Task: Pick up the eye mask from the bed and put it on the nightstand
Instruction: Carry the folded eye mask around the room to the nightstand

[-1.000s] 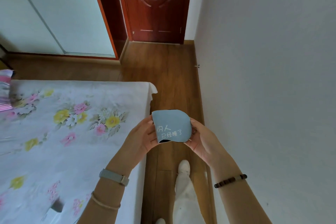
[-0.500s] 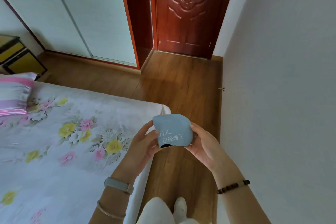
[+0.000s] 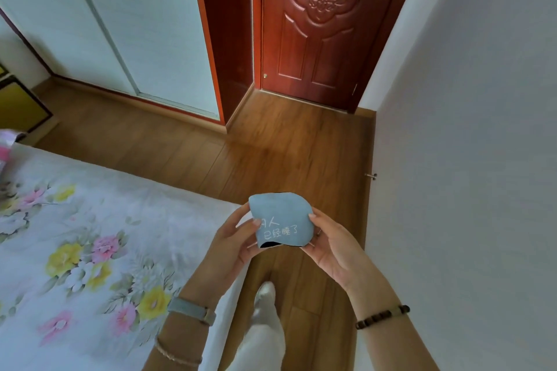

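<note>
- The eye mask, a light blue one with white lettering and a bit of black lining peeking out at the bottom edge, is held up in the air between both hands, over the wooden floor right by the corner of the bed.
- It looks folded over, so only part of the lettering can be seen.
- Its left edge is pinched by the left hand, thumb on the front; a grey watch band is worn on that wrist.
- Its right edge is gripped by the right hand, with a dark beaded bracelet worn on that wrist.
- The bed is covered in a floral sheet.
- A red-brown door is seen closed straight ahead.
- A dark and yellow cabinet is only partly seen at the far left edge, so what it is can't really be told.
</note>
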`<state>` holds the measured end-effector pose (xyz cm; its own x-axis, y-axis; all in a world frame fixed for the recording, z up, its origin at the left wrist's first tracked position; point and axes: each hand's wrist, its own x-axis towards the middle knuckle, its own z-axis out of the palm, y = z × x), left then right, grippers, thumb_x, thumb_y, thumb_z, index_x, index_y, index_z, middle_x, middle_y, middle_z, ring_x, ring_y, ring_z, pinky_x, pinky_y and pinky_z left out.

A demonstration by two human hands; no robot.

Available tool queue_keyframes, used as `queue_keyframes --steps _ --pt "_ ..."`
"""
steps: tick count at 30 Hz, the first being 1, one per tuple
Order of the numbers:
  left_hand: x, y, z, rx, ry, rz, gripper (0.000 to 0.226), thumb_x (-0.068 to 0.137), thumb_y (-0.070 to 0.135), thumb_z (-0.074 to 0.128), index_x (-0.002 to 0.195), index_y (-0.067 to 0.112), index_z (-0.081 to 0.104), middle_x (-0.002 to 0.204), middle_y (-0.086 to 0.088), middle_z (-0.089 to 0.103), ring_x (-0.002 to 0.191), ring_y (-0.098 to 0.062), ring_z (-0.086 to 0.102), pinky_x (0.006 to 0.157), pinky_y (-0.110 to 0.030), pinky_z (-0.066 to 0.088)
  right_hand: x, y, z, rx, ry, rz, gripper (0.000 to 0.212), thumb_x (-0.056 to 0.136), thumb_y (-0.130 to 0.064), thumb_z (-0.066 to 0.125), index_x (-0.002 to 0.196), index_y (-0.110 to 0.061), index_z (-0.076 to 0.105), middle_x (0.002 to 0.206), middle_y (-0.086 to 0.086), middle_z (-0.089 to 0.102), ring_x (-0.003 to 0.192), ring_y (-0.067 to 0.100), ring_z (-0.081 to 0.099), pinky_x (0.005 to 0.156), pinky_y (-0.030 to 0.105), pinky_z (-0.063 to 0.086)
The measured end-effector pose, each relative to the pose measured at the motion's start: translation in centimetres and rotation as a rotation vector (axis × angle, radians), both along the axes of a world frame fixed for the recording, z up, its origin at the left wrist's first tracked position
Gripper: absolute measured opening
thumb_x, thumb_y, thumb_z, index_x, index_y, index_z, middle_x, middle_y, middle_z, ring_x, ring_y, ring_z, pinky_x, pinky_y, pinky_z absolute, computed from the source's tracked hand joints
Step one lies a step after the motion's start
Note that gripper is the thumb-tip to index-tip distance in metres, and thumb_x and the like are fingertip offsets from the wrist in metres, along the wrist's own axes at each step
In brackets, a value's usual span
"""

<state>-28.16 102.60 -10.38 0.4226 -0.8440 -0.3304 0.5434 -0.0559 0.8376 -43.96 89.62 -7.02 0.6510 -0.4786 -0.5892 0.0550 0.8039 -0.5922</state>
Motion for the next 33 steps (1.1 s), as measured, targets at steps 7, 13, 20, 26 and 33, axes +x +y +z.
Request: queue_keyframes --steps 7,13,20,26,33 --pt "9.6 -11.4 3.0 -0.077 -0.051 -0.084 0.044 0.095 0.020 0.058 0.138 0.022 0.053 0.130 -0.008 0.066 0.125 -0.027 0.061 0.087 -0.034 0.059 8.8 -10.9 2.3 -0.074 -0.074 -0.017 0.026 0.099 -0.012 0.055 0.120 -0.013 0.070 0.119 0.016 0.071 0.114 0.026 0.069 0.078 0.033 0.061" --pt "14.3 -18.8 4.2 -0.088 -0.036 -0.116 0.039 0.091 0.027 0.065 0.129 0.034 0.062 0.126 -0.003 0.069 0.123 -0.023 0.063 0.084 -0.030 0.059 13.1 -18.0 2.9 -0.120 -0.074 -0.028 0.027 0.098 -0.015 0.057 0.122 -0.016 0.069 0.125 0.015 0.067 0.118 0.025 0.066 0.084 0.033 0.059" --pt "17.9 -26.8 2.8 -0.075 0.034 -0.033 0.043 0.092 0.022 0.063 0.135 0.024 0.058 0.126 -0.008 0.069 0.120 -0.026 0.065 0.083 -0.030 0.060 17.3 -26.9 2.2 -0.129 -0.064 0.053 0.030 0.098 -0.015 0.057 0.126 -0.017 0.065 0.130 0.015 0.065 0.122 0.026 0.063 0.087 0.033 0.059" --pt "21.1 -34.7 2.8 -0.096 0.072 0.140 0.048 0.086 0.020 0.068 0.132 0.012 0.059 0.123 -0.015 0.070 0.112 -0.029 0.070 0.080 -0.035 0.062 22.2 -36.3 2.3 -0.164 -0.057 0.178 0.033 0.097 -0.014 0.059 0.130 -0.018 0.062 0.131 0.015 0.063 0.121 0.025 0.064 0.088 0.032 0.059" --pt "24.8 -40.9 3.6 -0.181 0.177 0.366 0.053 0.087 0.015 0.066 0.137 0.003 0.051 0.134 -0.022 0.061 0.115 -0.032 0.066 0.090 -0.043 0.057 29.9 -45.2 3.8 -0.190 -0.026 0.354 0.031 0.096 -0.013 0.061 0.126 -0.018 0.066 0.128 0.013 0.067 0.116 0.024 0.068 0.089 0.035 0.058"
